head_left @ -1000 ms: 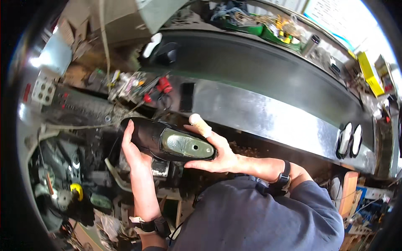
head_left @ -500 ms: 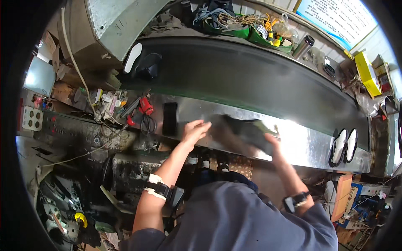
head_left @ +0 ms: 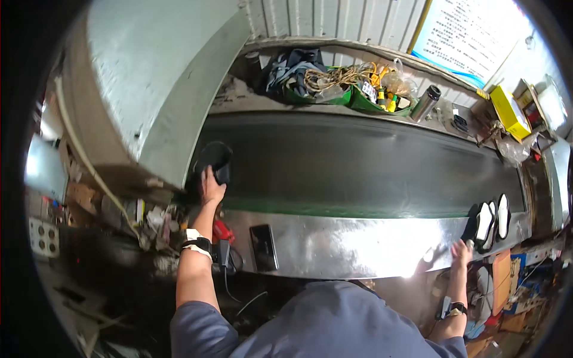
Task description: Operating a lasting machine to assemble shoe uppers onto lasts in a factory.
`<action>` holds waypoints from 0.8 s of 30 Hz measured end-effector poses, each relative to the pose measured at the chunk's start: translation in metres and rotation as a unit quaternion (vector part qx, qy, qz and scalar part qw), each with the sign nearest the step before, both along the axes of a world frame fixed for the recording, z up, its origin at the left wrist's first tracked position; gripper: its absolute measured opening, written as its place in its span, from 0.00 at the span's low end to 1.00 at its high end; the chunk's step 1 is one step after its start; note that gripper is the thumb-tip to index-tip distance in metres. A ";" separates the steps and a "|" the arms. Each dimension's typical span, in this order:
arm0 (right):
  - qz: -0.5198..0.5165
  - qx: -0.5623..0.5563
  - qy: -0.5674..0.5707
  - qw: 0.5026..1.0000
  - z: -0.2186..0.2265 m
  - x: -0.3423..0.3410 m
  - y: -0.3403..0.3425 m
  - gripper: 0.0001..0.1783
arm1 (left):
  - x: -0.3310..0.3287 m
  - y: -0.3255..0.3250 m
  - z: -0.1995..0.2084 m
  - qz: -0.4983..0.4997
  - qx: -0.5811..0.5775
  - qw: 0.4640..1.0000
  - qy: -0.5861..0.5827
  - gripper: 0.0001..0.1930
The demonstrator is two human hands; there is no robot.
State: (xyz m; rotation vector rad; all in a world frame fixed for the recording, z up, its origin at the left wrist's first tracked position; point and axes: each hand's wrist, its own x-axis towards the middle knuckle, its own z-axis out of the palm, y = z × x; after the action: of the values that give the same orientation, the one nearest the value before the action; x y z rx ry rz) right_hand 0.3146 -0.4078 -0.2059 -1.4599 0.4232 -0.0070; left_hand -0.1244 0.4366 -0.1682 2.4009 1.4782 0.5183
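Note:
At the left end of the dark conveyor belt, my left hand (head_left: 211,190) closes its fingers on the near edge of a black shoe (head_left: 216,156). The shoe's far side is dark against the belt. Far to the right, my right hand (head_left: 461,253) is over the metal ledge with its fingers curled. A small pale spot shows at its fingertips; what it is I cannot make out. Just beyond that hand stand black shoes with white insoles, a nearer one (head_left: 484,224) and a farther one (head_left: 503,216), with another partly hidden between them.
A black phone (head_left: 263,247) lies on the shiny ledge (head_left: 334,247), beside a red tool (head_left: 223,231). Beyond the belt (head_left: 346,161), green bins (head_left: 325,96) hold cords and cloth, near a steel flask (head_left: 425,103). A large metal housing (head_left: 173,89) rises at the left.
My hands have spread apart: the left to the shoe on the belt, the right towards the shoes. The blurred dark item has left the middle, and another white-insoled shoe shows at the right.

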 end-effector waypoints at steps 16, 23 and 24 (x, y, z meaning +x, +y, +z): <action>0.343 0.288 0.403 0.798 0.082 -0.181 0.480 0.43 | -0.143 0.300 -0.076 0.267 -0.018 0.942 0.204 0.44; 0.307 0.303 0.364 0.825 0.099 -0.175 0.424 0.36 | -0.048 0.254 -0.095 0.181 -0.013 0.976 0.124 0.47; 0.329 0.313 0.373 0.809 0.099 -0.176 0.422 0.36 | -0.103 0.261 -0.092 0.222 -0.045 0.971 0.077 0.48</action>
State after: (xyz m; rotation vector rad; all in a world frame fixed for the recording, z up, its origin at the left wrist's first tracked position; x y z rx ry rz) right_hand 0.1381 0.0143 -0.1071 -0.8225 0.4607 1.1981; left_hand -0.2277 0.6978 -0.2599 2.0784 2.0772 0.3474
